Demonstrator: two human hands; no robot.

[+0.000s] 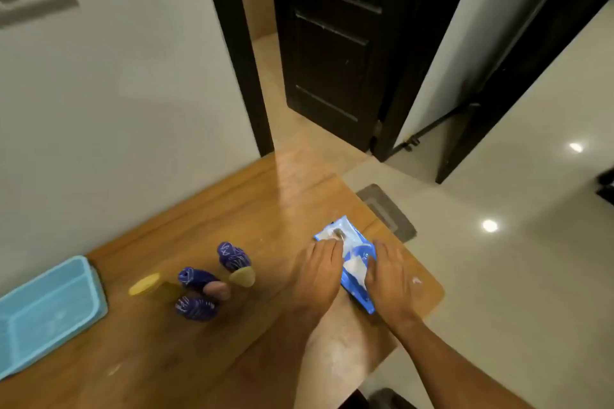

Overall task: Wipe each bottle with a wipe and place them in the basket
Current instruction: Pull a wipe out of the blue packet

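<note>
- On the wooden desk (206,209), which fills the lower half of the head view against a pale wall, everything for the job is laid out; none of the bottles has gone into the basket yet.
- At the left edge sits the light-blue plastic basket (20,335), well apart from the hands and with nothing visible inside.
- Near the desk's right corner lies the blue-and-white pack of wipes (357,289) — both hands are on it, so the step in hand looks like getting a wipe out.
- Between basket and pack stand the bottles: three dark blue printed ones (233,256) (194,277) (196,308) and a yellowish one (156,285), close together, blurred.
- Left hand (319,271) lies on the pack's near-left side, fingertips at its opening; whether they pinch anything I cannot tell.
- Right hand (387,271) rests flat on the pack with fingers fairly straight, pinning it.
- Next move, I judge — pull one sheet free while the pack stays held down, then reach left for a bottle.
</note>
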